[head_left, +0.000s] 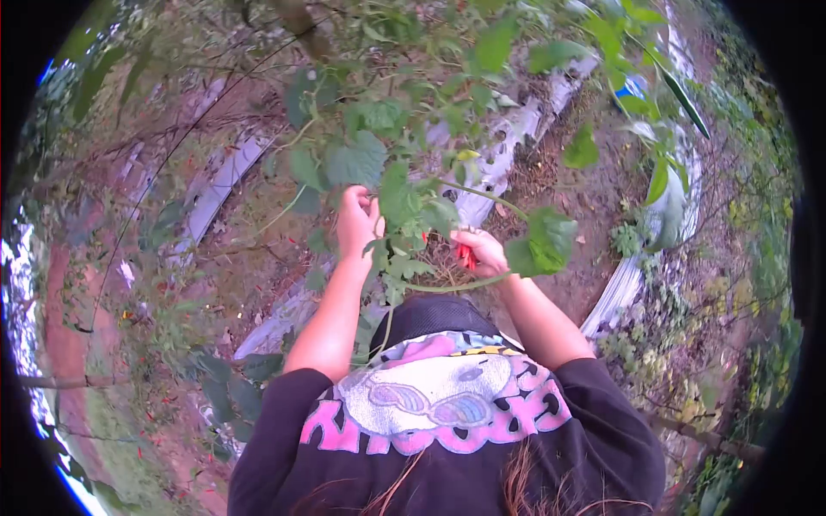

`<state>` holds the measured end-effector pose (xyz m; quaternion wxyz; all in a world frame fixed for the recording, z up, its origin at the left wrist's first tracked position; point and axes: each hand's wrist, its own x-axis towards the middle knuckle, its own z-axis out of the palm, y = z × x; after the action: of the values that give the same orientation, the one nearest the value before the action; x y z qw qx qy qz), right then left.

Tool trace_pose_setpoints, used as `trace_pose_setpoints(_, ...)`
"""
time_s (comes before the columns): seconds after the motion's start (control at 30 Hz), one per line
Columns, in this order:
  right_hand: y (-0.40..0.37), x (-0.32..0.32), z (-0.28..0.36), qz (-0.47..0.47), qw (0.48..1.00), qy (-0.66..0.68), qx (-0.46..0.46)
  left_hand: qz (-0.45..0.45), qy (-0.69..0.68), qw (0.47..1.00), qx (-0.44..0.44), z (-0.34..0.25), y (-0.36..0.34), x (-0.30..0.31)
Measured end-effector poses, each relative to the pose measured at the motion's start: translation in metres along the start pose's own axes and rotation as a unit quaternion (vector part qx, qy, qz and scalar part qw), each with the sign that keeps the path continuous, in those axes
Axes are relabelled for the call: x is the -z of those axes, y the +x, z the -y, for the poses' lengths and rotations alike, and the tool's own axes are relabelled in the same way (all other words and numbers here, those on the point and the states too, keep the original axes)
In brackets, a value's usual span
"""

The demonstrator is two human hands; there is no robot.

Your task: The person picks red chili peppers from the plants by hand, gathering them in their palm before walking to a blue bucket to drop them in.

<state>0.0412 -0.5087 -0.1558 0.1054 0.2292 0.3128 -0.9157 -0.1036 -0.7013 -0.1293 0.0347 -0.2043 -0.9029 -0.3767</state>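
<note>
My left hand (354, 224) is raised among the leaves, its fingers curled together just under a broad green leaf (356, 159). What they pinch, if anything, is hidden by the foliage. In my right hand (484, 248), the fingers are closed around several small red chili peppers (466, 255), whose ends poke out at the palm. Leafy green stems (400, 202) hang between my two hands. A large leaf on a vine (544, 241) covers part of my right wrist.
Strips of pale plastic sheeting (225, 185) run over the brown soil (594, 206). A long green pod-like fruit (686, 101) hangs at upper right, near something blue (632, 86). Thin branches cross the left side, and a pole (60, 381) lies at far left.
</note>
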Motion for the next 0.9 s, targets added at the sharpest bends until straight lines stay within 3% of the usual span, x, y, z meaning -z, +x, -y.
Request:
trace_pose_setpoints(0.07,-0.009,0.039,-0.001,-0.035,0.999,-0.016,0.017,0.071,-0.026,0.994,-0.073,-0.014,-0.031,-0.007)
trace_pose_setpoints(0.1,-0.011,0.054,-0.005,-0.057,0.998,0.009,0.026,0.21,-0.143,0.964,0.073,-0.014,-0.043,-0.019)
trace_pose_setpoints(0.13,-0.011,0.067,-0.011,-0.077,0.996,0.033,0.034,0.309,-0.212,0.896,0.24,-0.015,-0.055,-0.031)
trace_pose_setpoints(0.2,-0.013,0.075,-0.015,-0.081,0.996,0.04,0.01,0.268,-0.224,0.89,0.293,-0.005,-0.063,-0.047)
trace_pose_setpoints(0.3,-0.007,0.091,-0.03,-0.058,0.997,0.052,0.007,0.305,-0.091,0.881,0.35,0.049,-0.04,-0.084)
trace_pose_setpoints(0.47,0.011,0.105,-0.062,-0.088,0.994,0.053,-0.036,0.194,-0.297,0.808,0.47,0.069,-0.015,-0.127)
trace_pose_setpoints(0.8,0.042,0.117,-0.066,-0.073,0.997,0.01,0.001,0.148,-0.297,0.803,0.495,0.084,0.002,-0.174)
trace_pose_setpoints(0.87,0.054,0.12,-0.062,-0.075,0.997,-0.025,0.009,0.161,-0.292,0.796,0.505,0.082,0.0,-0.174)
trace_pose_setpoints(0.9,0.059,0.119,-0.06,-0.085,0.996,-0.014,0.024,0.156,-0.308,0.765,0.543,0.08,0.002,-0.174)
